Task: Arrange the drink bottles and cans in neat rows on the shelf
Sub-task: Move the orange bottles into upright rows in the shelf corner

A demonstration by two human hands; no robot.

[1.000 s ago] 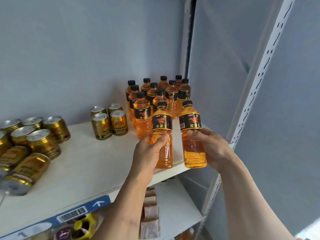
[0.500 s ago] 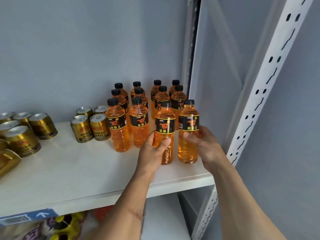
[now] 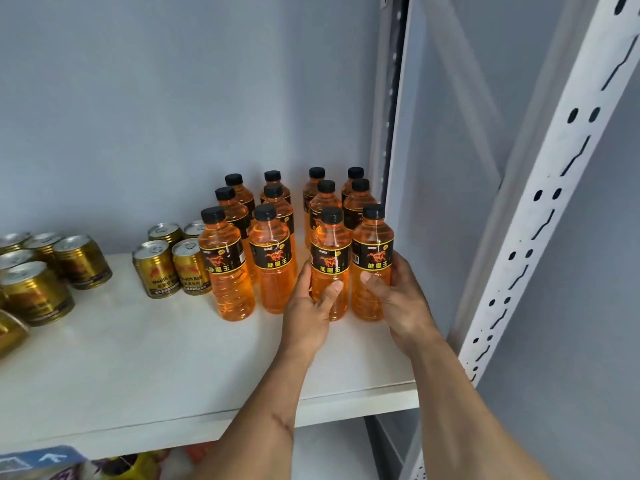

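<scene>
Left hand (image 3: 308, 306): wrapped around the lower body of a clear plastic bottle of orange drink with black cap and black label (image 3: 329, 268), thumb across its front; centre of frame.
Right hand (image 3: 394, 296): closed round a second matching orange bottle (image 3: 372, 265), thumb on the front below the label; just right of centre.
Change: a second ago both bottles were held up in front of the shelf edge; now both appear to stand upright with their bases on the white shelf board (image 3: 156, 358), grips not yet let go.
Position: the two sit side by side, nearly touching, level with two front bottles (image 3: 249, 261) to their left, so the front row reads four across.
Behind: two further rows of the same bottles (image 3: 294, 192), upright, running toward the grey back wall.
Cans: four gold drink cans with silver tops (image 3: 173, 265) stand left of the bottles; a looser cluster of gold cans (image 3: 38, 271) at the left edge, at least one apparently on its side.
Meaning: bottle block looks close to complete; judged next, release, then straighten the left-hand cans.
Risk: the right bottle stands near the white perforated upright (image 3: 540, 209); little room for fingers.
</scene>
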